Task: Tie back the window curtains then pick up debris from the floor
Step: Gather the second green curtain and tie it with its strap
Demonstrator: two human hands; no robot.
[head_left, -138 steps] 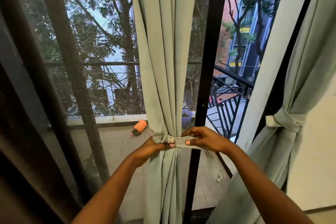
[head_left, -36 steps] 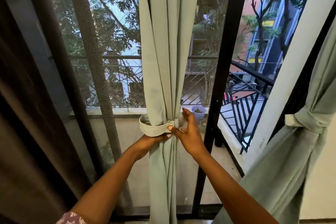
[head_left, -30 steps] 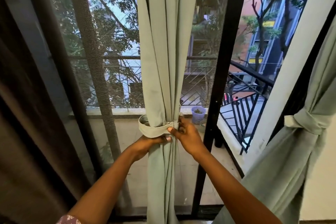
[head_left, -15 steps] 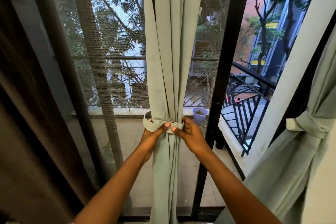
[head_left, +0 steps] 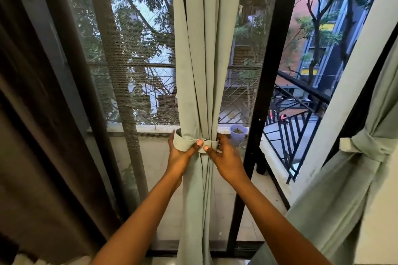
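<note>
A pale green curtain (head_left: 202, 54) hangs gathered in the middle of the window. A matching fabric tie-back band (head_left: 185, 143) wraps it at waist height. My left hand (head_left: 179, 154) grips the band's left loop, thumb on its front. My right hand (head_left: 226, 157) pinches the band's right end against the curtain, the two thumbs almost meeting. A second green curtain (head_left: 349, 189) at the right hangs bound with its own tie (head_left: 364, 146). No floor debris shows in this view.
A dark brown curtain (head_left: 32, 135) fills the left side. Behind the glass and mesh screen stand a black door frame (head_left: 260, 114), a balcony railing (head_left: 295, 122) and a small purple pot (head_left: 238, 133).
The band's loose loop has been drawn tight around the curtain. My hands have come closer together at its front, and the view has tilted slightly upward.
</note>
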